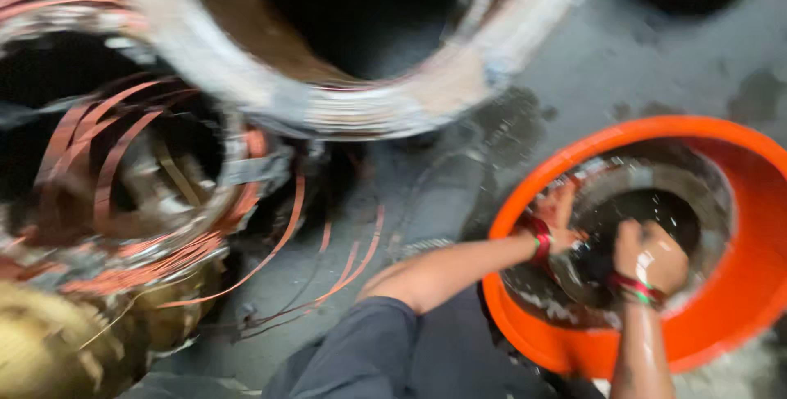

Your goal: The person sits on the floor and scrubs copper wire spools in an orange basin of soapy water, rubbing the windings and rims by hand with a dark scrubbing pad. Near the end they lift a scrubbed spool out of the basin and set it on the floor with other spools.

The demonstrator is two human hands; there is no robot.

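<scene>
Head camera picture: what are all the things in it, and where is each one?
Tub: one, orange, right side on the floor.
Round metal part: one, grey, wet, inside the tub, under both hands.
Big ring coil: one, whitish-grey with coppery strands, top middle.
Wire coil: one, copper-red, left side, loose strands trailing onto the floor.
Yellowish bundle: one, bottom left, blurred.
Floor: grey, stained.
Wrist bands: red, one set on each wrist.
Left hand: on the part's left edge.
Right hand: closed, on the part.
</scene>
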